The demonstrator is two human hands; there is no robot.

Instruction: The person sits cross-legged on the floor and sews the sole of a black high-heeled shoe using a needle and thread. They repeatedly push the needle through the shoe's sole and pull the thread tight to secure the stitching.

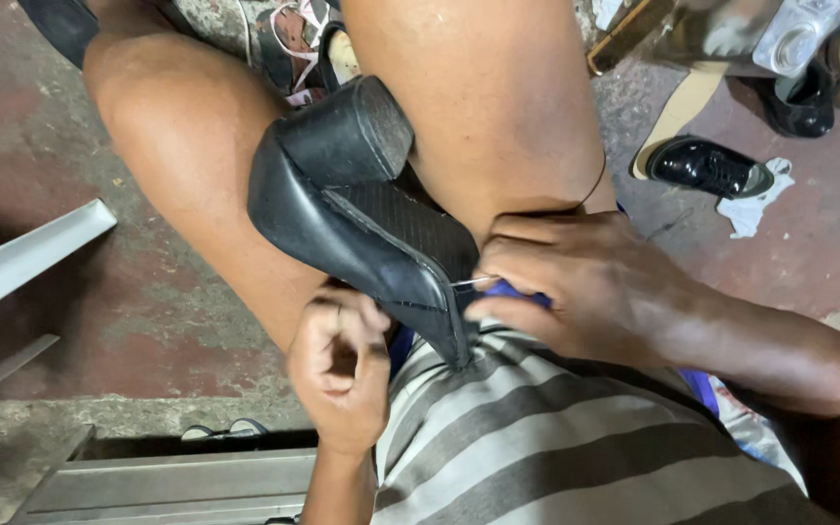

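Black leather covers the shoe, a block-heeled one lying sole-up across the person's bare thighs, heel pointing away from the body and toe toward the striped shirt; the ribbed sole faces the camera, and its front edge sits just above the shirt. The right hand is curled tight around a blue-handled tool, fingers pressed together; a thin metal point sticks out from the grip and meets the side of the shoe near the toe. The left hand is closed in a loose fist just below the shoe's toe edge, fingers folded in toward the palm; whether it pinches a thread or anything else I cannot tell, since the fingers hide it. Its knuckles lie close beside the shoe, touching or nearly so.

Around the legs lies a worn reddish concrete floor; a shiny black dress shoe rests on it at the upper right, beside a crumpled white rag; a tan insole leans just above that shoe; a pale metal bar runs in from the left edge; a grey metal frame sits along the bottom left.
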